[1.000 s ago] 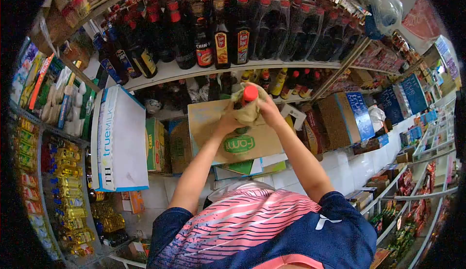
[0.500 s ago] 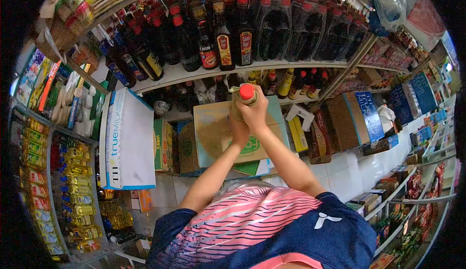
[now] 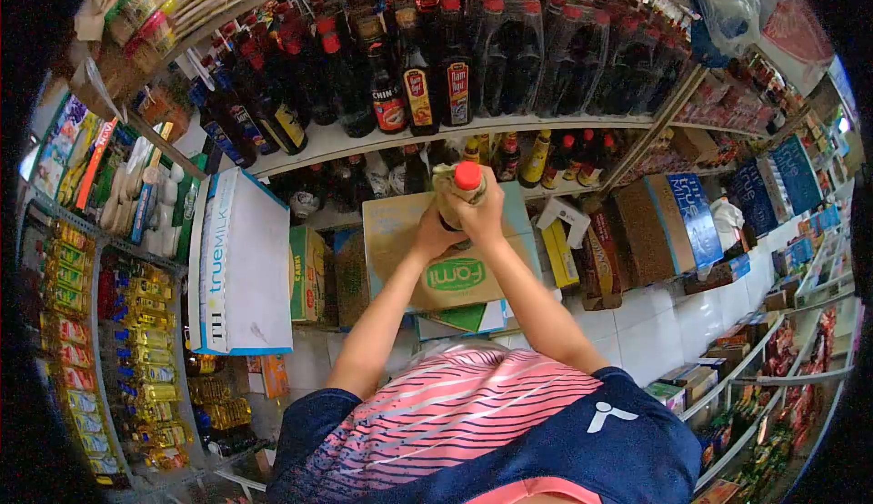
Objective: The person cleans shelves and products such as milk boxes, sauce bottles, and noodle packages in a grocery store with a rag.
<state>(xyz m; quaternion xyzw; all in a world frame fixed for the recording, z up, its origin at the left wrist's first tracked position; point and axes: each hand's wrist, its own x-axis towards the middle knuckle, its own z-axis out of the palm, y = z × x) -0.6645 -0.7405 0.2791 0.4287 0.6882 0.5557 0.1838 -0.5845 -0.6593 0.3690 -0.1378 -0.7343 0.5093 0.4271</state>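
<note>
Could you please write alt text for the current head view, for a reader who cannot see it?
A person's left hand and right hand hold a red-capped bottle, a khaki cloth against it, over a cardboard box printed Fami. Beyond, dark bottles crowd a shelf; to the left stands a white TH true MILK box.

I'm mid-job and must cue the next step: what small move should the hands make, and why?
Probably a short wipe down the red-capped bottle with the cloth, left hand steadying lower down: right hand grips nearer the cap, the cloth lies against the bottle there, and both hands hold it over the Fami carton.
</note>
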